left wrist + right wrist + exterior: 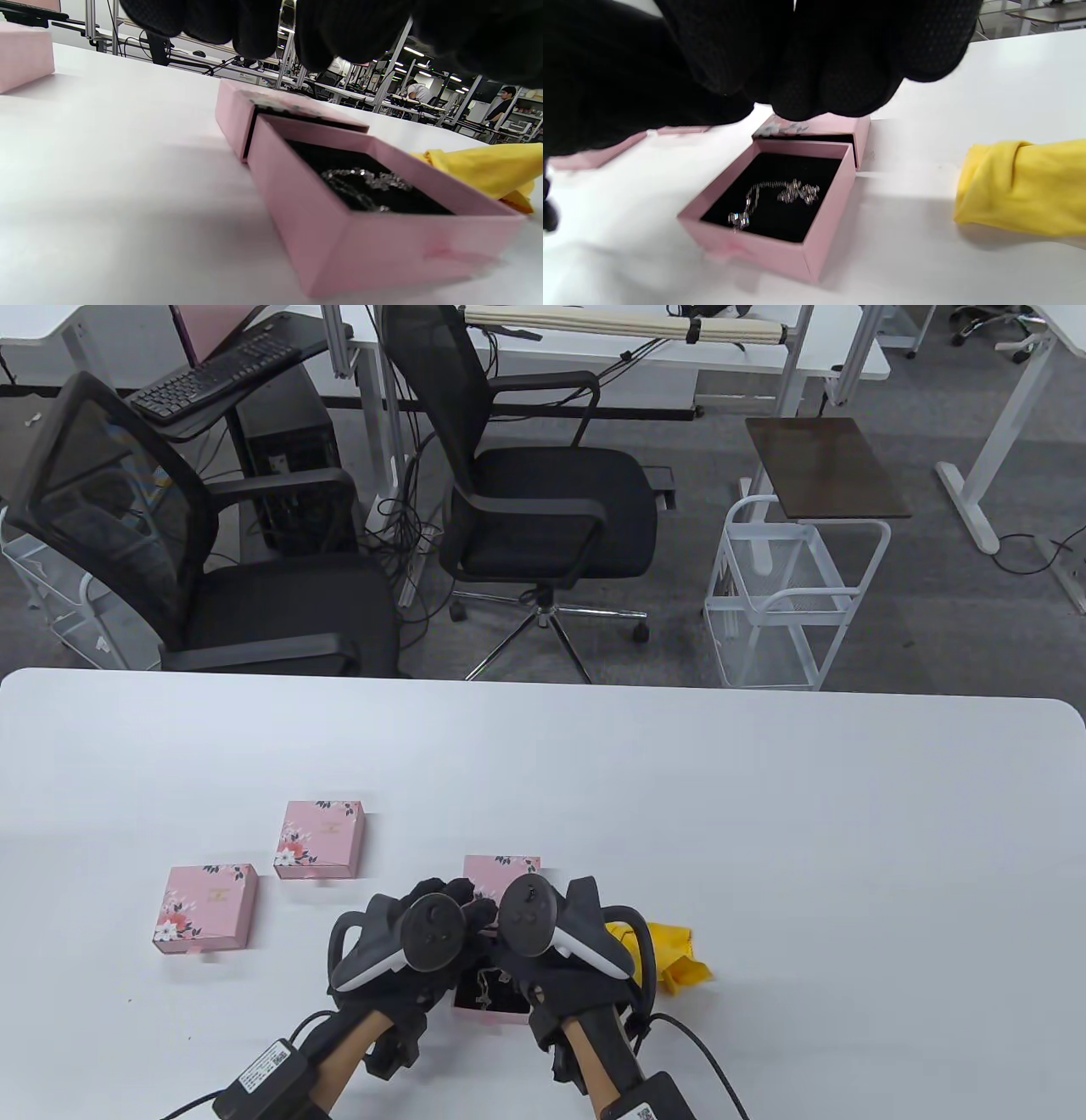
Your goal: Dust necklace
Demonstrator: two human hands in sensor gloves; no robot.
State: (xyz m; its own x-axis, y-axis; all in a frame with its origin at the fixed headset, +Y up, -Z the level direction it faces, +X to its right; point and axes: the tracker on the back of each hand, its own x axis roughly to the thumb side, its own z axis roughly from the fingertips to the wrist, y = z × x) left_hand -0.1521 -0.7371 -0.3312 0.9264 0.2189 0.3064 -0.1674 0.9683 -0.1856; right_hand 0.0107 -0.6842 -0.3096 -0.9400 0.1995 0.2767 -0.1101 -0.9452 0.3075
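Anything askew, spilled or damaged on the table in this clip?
Nothing looks damaged or spilled. The open drawer of the pink box is pulled out, with the necklace lying loosely bunched on its black lining. The yellow cloth sits crumpled to the right, untouched. Two other pink boxes lie closed.

The table view is looking down from high at 6 o'clock across the worktop (764, 814) toward 12. Both wrist views are sitting low and close, sharing the open pink drawer box (382, 237) (780, 237) and yellow cloth (488, 169) (1022, 186).
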